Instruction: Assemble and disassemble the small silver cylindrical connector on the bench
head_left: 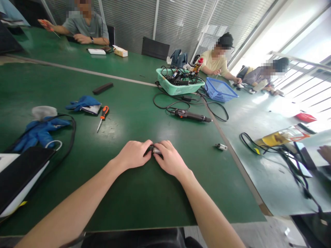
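My left hand [134, 154] and my right hand [169, 159] meet knuckle to knuckle on the green table [144, 193], just in front of me. Both have their fingers curled round one small dark part with a metal end [154, 150], which shows only in the gap between them. Most of that part is hidden by my fingers. A small silver and black piece [221, 146] lies loose on the table to the right of my right hand.
An orange-handled screwdriver [102, 117] and blue gloves [83, 102] lie at the left. A black electric screwdriver [190, 115] with its cable lies ahead. Behind it stand a green basket [176, 89] and a blue basket [219, 90]. Three other people sit at the far side.
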`<state>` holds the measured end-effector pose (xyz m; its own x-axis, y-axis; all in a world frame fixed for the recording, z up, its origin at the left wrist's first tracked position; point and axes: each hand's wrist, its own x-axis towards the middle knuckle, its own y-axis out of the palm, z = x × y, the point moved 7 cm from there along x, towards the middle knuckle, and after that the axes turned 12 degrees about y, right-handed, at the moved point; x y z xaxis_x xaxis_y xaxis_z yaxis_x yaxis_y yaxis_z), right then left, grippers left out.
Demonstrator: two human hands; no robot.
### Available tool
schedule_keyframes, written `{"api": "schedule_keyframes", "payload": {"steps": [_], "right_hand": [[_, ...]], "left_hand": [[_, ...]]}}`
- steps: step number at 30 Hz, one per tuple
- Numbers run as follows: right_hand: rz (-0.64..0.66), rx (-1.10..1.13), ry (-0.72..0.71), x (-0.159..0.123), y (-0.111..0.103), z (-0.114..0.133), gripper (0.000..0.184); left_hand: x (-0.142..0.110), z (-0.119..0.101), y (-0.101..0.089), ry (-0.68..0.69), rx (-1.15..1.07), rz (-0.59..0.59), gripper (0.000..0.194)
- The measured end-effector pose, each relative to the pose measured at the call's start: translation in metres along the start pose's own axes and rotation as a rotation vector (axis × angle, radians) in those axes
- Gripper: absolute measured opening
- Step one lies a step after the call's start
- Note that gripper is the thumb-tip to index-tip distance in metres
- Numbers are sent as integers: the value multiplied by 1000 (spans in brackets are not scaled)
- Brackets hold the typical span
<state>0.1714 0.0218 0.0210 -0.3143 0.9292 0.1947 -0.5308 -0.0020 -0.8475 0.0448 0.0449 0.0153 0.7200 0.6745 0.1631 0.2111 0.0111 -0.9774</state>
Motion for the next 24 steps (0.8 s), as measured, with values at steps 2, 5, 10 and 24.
{"api": "schedule_keyframes", "payload": {"steps": [2, 5, 10, 24], "right_hand": [[-7, 22, 2, 0, 1, -2, 29], [-7, 32, 0, 1, 2, -3, 31], [-2, 37, 11, 0, 3, -3, 30], [11, 63, 17, -1, 1, -5, 26]], "left_hand": [[1, 0, 1, 14, 5, 4, 23], [3, 0, 3, 20, 21, 14, 23], [5, -1, 4, 31, 28, 23, 22], [5, -2, 9, 63, 31, 29, 24]]}}
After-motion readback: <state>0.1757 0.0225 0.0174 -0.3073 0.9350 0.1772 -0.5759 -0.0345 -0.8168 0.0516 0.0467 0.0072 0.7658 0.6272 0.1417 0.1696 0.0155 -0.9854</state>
